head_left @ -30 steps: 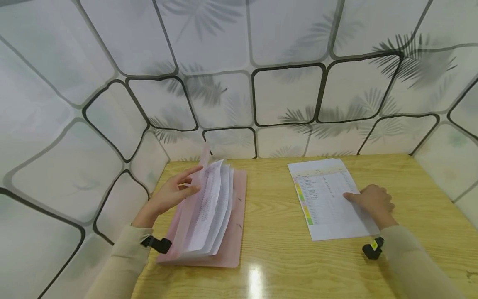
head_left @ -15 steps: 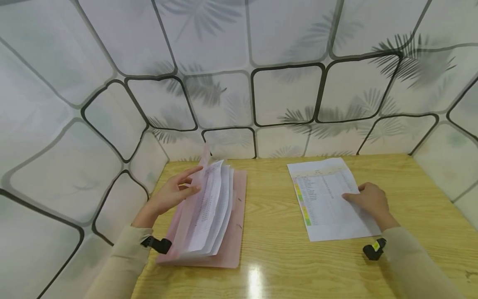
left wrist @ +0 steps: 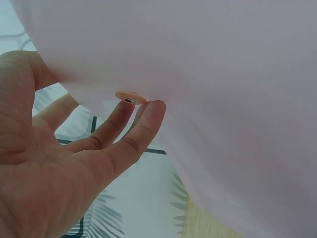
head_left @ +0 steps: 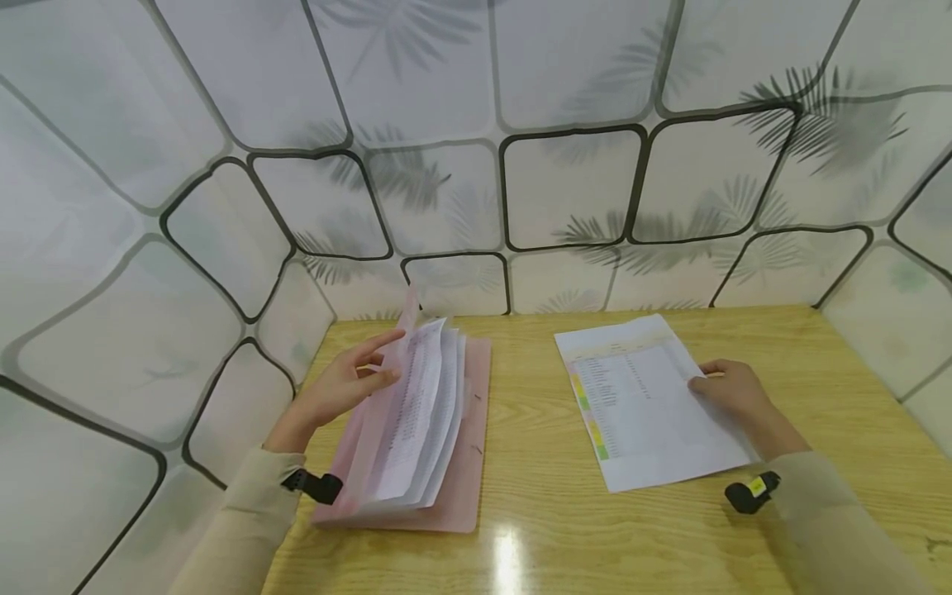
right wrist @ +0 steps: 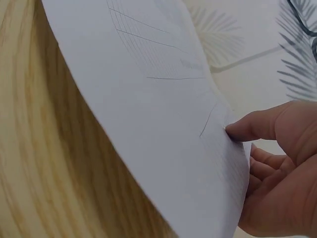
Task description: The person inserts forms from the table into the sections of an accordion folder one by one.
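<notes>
At the left of the table a pink folder (head_left: 479, 413) lies with its papers (head_left: 424, 413) fanned upward. My left hand (head_left: 345, 380) holds its raised translucent pink cover (left wrist: 237, 109) near the edge. In the left wrist view the fingers (left wrist: 148, 119) lie against the cover beside a small round snap button (left wrist: 131, 97), and the cover hides the thumb's tip. On the right, my right hand (head_left: 736, 392) pinches the side edge of a printed sheet (head_left: 640, 405) with a colour-striped left column. The right wrist view shows this paper (right wrist: 148, 129) curving up off the wood.
Both objects are on a wood-grain table (head_left: 535, 463). Behind it and at both sides rise pale walls (head_left: 573, 190) with dark outlines and leaf patterns. A small black camera (head_left: 320, 487) is strapped to the left wrist, another black camera (head_left: 751, 493) to the right.
The printed sheet has shifted slightly left and tilted, its right side lifting. My right hand has gone from resting on it to pinching its edge. The left hand and folder stay still.
</notes>
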`<state>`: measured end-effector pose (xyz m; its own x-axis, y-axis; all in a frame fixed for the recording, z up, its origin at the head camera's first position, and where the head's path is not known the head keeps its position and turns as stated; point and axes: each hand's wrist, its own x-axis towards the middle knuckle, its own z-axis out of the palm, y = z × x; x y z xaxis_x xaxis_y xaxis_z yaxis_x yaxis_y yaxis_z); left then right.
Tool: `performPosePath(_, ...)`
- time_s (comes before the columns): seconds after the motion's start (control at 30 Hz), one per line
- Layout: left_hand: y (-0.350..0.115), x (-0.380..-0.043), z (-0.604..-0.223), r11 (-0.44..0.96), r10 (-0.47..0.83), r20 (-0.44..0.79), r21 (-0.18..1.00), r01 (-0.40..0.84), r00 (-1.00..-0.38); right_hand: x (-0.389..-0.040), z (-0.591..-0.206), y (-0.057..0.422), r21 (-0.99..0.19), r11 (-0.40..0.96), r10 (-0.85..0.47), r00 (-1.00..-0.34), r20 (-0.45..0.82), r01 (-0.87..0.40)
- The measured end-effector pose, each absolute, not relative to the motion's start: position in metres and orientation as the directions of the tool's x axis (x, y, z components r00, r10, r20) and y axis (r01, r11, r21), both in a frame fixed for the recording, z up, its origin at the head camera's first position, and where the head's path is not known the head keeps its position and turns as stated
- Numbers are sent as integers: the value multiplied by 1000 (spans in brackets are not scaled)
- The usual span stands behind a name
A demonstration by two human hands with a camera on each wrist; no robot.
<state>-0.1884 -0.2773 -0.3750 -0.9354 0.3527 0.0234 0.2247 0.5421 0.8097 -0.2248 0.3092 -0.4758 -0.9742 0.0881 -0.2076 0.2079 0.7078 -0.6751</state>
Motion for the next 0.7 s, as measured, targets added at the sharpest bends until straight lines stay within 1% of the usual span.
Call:
performPosePath(0.17, -277, -188, -374, 529, 352, 29, 819, 225, -935, -226, -471, 303, -727, 660, 25, -972, -232, 190)
performPosePath(0.33, -276, -187, -374, 528, 354, 32, 818, 228, -935, -228, -465, 293, -803, 554, -21, -960, -278, 220)
performPosePath(0.53, -276, -186, -372, 528, 353, 27, 819, 223, -935, -229, -459, 276, -878, 428, -86, -958, -273, 212)
performPosePath(0.7, -276, -186, -371, 532, 351, 14, 820, 212, -936, -229, -457, 261, -911, 356, -122, -957, -265, 207)
